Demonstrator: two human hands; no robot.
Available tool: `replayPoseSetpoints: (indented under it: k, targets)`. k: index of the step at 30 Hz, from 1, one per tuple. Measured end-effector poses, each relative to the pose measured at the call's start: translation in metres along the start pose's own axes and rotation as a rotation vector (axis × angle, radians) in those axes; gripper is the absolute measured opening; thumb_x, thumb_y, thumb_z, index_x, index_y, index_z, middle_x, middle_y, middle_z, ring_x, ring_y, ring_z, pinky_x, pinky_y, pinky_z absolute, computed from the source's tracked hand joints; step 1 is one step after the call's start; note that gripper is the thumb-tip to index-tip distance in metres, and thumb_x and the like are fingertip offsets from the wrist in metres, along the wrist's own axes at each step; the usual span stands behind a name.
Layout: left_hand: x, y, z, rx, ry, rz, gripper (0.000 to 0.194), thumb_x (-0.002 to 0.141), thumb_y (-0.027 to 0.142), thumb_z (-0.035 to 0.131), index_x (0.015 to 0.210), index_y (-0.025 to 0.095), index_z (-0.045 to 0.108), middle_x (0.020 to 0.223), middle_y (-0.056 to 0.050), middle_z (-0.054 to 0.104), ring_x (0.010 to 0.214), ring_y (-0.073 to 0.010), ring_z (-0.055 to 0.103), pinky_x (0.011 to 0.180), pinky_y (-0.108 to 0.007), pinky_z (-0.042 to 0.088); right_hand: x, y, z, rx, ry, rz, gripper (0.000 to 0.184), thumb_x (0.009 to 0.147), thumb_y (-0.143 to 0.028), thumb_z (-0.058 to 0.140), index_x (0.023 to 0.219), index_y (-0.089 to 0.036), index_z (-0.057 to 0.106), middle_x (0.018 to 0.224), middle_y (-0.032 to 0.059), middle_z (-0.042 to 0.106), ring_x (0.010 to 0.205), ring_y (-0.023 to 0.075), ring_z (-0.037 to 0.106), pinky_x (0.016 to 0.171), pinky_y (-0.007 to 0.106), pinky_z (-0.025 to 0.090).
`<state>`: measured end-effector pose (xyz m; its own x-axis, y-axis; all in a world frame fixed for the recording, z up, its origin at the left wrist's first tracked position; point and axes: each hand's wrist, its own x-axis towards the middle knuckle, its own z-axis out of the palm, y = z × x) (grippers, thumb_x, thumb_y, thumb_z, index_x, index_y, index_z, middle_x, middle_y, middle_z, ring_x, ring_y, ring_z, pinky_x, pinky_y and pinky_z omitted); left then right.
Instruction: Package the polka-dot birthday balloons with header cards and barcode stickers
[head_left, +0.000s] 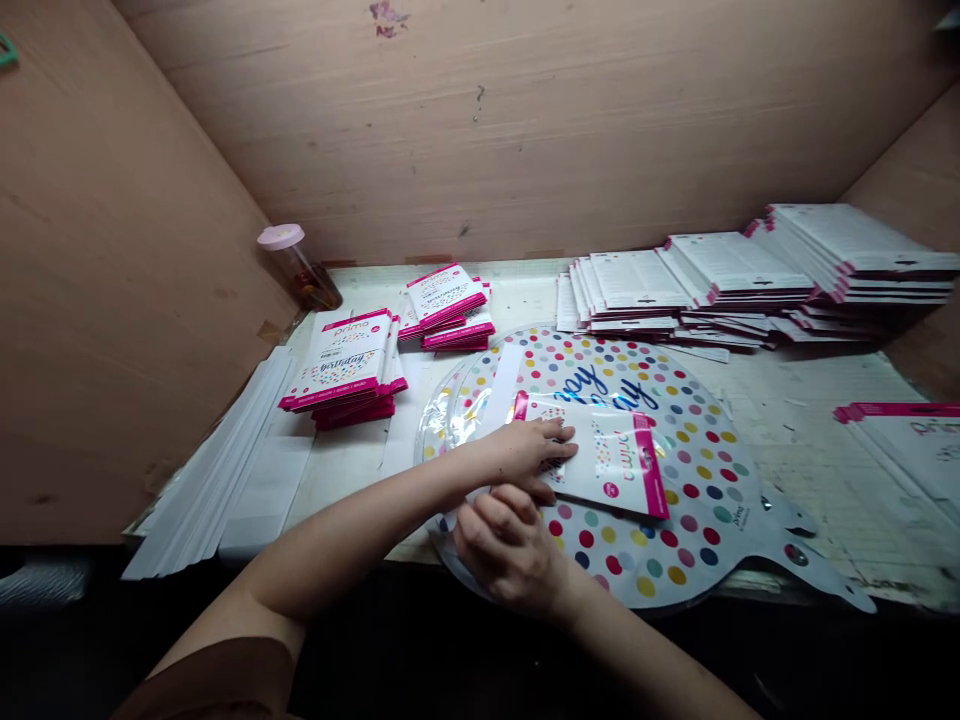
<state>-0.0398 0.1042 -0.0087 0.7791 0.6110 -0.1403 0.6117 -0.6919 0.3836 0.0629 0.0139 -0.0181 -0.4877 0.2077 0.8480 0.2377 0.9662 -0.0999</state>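
Note:
A round foil balloon [630, 480] with multicoloured dots and blue lettering lies flat on the bench, its tail reaching to the lower right. On it rests a white packet with a pink header [607, 460], printed "prima". My left hand [525, 452] lies on the packet's left end, fingers over its edge. My right hand [510, 548] sits just below, fingers curled on the balloon's clear-looking left part. The balloon's lower left is hidden under my hands and forearms.
Stacks of pink-edged packets [345, 365] stand to the left, with more behind [442, 305]. White card stacks [750, 270] fill the back right. Long white strips [217, 470] lie at the left edge. A pink-lidded jar [296, 265] stands against the wooden wall [127, 270].

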Motion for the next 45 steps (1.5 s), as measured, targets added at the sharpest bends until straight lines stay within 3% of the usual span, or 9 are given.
replayPoseSetpoints:
  k: [6,9,12,14,16,20,28,36,45]
  targets:
    - [0.000,-0.002,0.001,-0.001,0.030,0.019,0.075,0.071,0.039,0.079,0.136,0.016,0.051,0.149,-0.015,0.043,0.140,-0.0334,0.036,0.109,-0.041,0.040,-0.023,-0.013,0.007,0.034,-0.063,-0.042,0.018,0.085,-0.007,0.051,0.077,-0.016,0.065,0.083,0.0031,0.067,0.086,0.0180,0.057,0.089,0.035,0.048]
    - [0.000,-0.002,0.000,0.009,0.002,0.012,0.076,0.070,0.036,0.078,0.137,0.017,0.049,0.150,-0.016,0.042,0.141,-0.0341,0.034,0.111,-0.043,0.038,-0.023,-0.005,-0.016,0.144,-0.116,0.000,0.019,0.085,-0.005,0.049,0.077,-0.018,0.060,0.073,0.0014,0.061,0.080,0.0168,0.056,0.087,0.033,0.049]
    - [0.001,0.000,-0.002,0.025,-0.004,0.000,0.070,0.073,0.032,0.076,0.137,0.020,0.050,0.150,-0.014,0.043,0.140,-0.0322,0.036,0.112,-0.042,0.036,-0.021,0.043,-0.059,0.344,-0.124,0.459,0.009,0.090,-0.016,0.049,0.091,-0.021,0.056,0.081,0.0033,0.060,0.079,0.0172,0.055,0.076,0.033,0.051]
    - [0.001,0.001,-0.003,0.030,-0.017,-0.020,0.070,0.073,0.035,0.076,0.136,0.021,0.050,0.150,-0.013,0.042,0.140,-0.0328,0.037,0.111,-0.043,0.037,-0.024,0.091,-0.083,0.403,-0.245,0.837,0.004,0.091,-0.026,0.053,0.090,-0.023,0.054,0.085,0.0032,0.058,0.077,0.0166,0.055,0.071,0.032,0.049]
    - [0.001,0.002,-0.004,0.032,-0.038,-0.033,0.073,0.072,0.040,0.077,0.136,0.020,0.050,0.151,-0.014,0.041,0.140,-0.0347,0.035,0.110,-0.045,0.039,-0.031,0.135,-0.092,0.453,-0.325,0.966,0.012,0.089,-0.034,0.055,0.086,-0.022,0.050,0.081,0.0015,0.055,0.072,0.0156,0.053,0.066,0.030,0.048]
    - [0.002,0.003,-0.005,0.022,-0.031,-0.026,0.068,0.071,0.042,0.078,0.130,0.020,0.055,0.148,-0.014,0.044,0.138,-0.0345,0.038,0.110,-0.045,0.040,-0.045,0.176,-0.074,0.477,-0.370,0.954,0.017,0.086,-0.037,0.056,0.087,-0.022,0.048,0.081,0.0000,0.054,0.070,0.0142,0.053,0.065,0.029,0.048]
    - [0.001,0.003,-0.003,0.015,0.017,0.002,0.064,0.071,0.039,0.078,0.128,0.018,0.058,0.142,-0.015,0.048,0.133,-0.0359,0.044,0.108,-0.045,0.041,-0.046,0.168,-0.057,0.272,-0.432,0.886,0.004,0.084,-0.021,0.055,0.088,-0.020,0.053,0.087,0.0025,0.053,0.085,0.0185,0.052,0.079,0.035,0.047]
    - [0.000,0.008,-0.006,0.021,0.010,-0.051,0.060,0.071,0.038,0.077,0.126,0.021,0.058,0.140,-0.014,0.044,0.118,-0.0341,0.055,0.095,-0.042,0.050,-0.051,0.182,-0.051,-0.006,-0.480,0.842,0.035,0.085,-0.031,0.061,0.116,-0.022,0.050,0.112,0.0086,0.049,0.105,0.0254,0.046,0.094,0.045,0.040]
    - [-0.003,0.001,0.005,-0.105,0.084,-0.043,0.071,0.068,0.037,0.081,0.125,0.016,0.046,0.138,-0.020,0.048,0.133,-0.0358,0.044,0.105,-0.046,0.043,-0.061,0.144,-0.060,-0.301,-0.544,0.781,0.053,0.086,-0.048,0.061,0.135,-0.033,0.048,0.145,0.0117,0.037,0.135,0.0372,0.028,0.105,0.065,0.023]
